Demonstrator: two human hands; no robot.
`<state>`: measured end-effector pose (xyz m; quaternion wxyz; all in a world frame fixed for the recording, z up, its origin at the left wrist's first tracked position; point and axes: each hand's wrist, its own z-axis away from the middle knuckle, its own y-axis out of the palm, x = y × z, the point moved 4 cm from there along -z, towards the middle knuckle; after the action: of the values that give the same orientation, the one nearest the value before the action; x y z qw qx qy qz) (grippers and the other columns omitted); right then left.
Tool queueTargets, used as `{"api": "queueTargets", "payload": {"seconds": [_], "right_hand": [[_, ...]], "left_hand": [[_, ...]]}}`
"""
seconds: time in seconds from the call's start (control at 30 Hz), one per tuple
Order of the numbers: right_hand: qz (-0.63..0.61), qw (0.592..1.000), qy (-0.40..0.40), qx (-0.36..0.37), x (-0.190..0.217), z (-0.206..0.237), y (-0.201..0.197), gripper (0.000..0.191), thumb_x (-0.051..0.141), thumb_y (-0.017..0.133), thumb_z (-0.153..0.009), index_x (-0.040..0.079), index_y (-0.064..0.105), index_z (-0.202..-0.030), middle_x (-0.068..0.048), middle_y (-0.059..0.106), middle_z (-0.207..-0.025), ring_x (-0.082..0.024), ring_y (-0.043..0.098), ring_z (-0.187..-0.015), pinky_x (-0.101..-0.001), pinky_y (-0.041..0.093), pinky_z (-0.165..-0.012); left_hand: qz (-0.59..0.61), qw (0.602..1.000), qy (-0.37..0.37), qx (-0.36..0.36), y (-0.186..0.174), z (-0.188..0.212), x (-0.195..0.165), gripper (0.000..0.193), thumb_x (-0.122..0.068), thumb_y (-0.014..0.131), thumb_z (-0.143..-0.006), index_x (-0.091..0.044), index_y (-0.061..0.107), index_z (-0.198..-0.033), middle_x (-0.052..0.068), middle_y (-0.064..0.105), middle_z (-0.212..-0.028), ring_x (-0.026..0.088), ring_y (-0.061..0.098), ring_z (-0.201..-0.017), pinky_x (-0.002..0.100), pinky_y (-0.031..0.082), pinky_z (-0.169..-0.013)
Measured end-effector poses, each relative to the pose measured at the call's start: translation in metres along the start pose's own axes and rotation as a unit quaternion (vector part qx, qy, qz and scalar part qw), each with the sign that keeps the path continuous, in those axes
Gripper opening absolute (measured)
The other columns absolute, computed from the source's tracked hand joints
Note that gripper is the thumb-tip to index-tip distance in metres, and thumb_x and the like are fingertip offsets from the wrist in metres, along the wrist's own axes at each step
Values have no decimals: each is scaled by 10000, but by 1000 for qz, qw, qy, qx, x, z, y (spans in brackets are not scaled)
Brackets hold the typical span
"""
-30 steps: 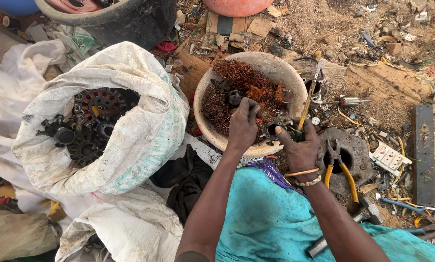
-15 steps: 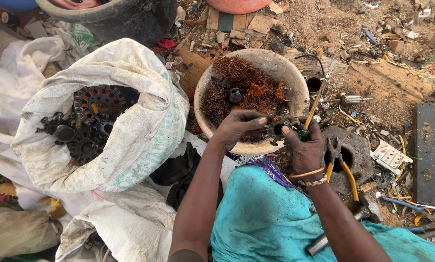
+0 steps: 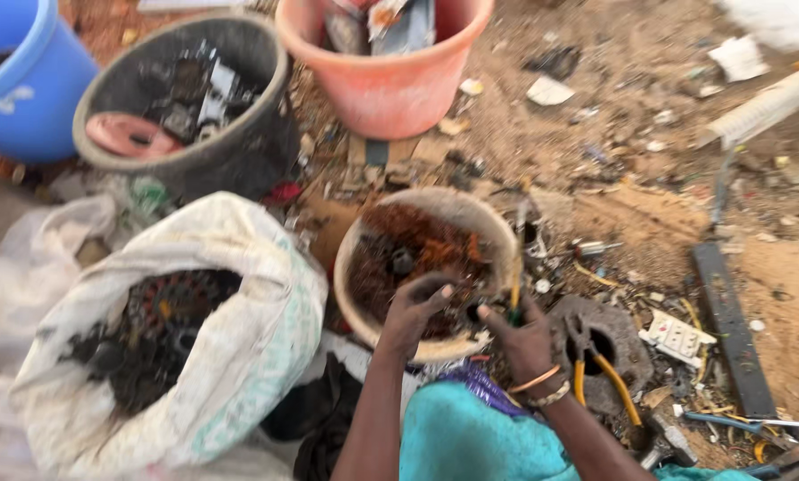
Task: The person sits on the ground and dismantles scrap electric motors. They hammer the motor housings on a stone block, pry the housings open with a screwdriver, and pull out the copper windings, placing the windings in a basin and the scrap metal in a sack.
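Left hand (image 3: 417, 307): now curled, fingers resting on tangled copper wire (image 3: 417, 254) in the round basin (image 3: 364, 312).
Right hand (image 3: 522, 337): still gripping a yellow-handled screwdriver (image 3: 514, 287).
Change: left fingers lowered into the basin; view shifted upward, revealing buckets (image 3: 382, 85).

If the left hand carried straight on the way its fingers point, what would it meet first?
The left hand points up and away into the pale basin. It would probably meet the reddish-brown tangle of copper wire first, though motion blur leaves depth uncertain.

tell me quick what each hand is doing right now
Left hand: fingers curled on dark scrap in the round tan basin; grip unclear.
Right hand: closed on a yellow-handled tool.
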<state>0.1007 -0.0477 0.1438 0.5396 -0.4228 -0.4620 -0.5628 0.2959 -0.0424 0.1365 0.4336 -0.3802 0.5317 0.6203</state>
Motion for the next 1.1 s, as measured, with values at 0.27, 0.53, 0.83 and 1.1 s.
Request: {"api": "queueTargets", "payload": {"seconds": [0.27,0.53,0.83,1.1], "right_hand": [[17,996,82,-11,-30,13,-18,372,167,841,-823,11,699,-1130,-131,748,-881,-173,594,-650,-308,429,-507],[40,999,-10,-26,-39,18,-34,351,168,847,-813,-10,711,-1083,-73,749,-870,-126,678,-735,-271,581,-614],[14,999,-26,-35,-32,29,-47,427,187,852,-766,2,711,-1125,-80,765,-882,-155,695,-738,-313,581,-626],[136,988,-39,-63,-44,29,-66,476,314,816,-803,-4,732,-1147,-135,726,-930,-207,635,-813,-331,513,-714]], "left_hand": [[179,982,-7,-64,24,1,31,126,-193,655,-982,-79,664,-930,70,760,-939,196,714,-967,385,576,-930],[-224,967,90,-80,46,11,29,52,-103,582,-1008,-101,592,-957,-9,633,-777,98,575,-697,288,497,-596],[-192,969,141,66,71,5,5,71,-29,604,-1025,-56,607,-960,18,605,-867,107,570,-769,287,531,-666],[-269,960,73,32,79,-19,23,87,-111,631,-1032,-48,610,-975,43,637,-858,148,554,-758,312,484,-672]]}}
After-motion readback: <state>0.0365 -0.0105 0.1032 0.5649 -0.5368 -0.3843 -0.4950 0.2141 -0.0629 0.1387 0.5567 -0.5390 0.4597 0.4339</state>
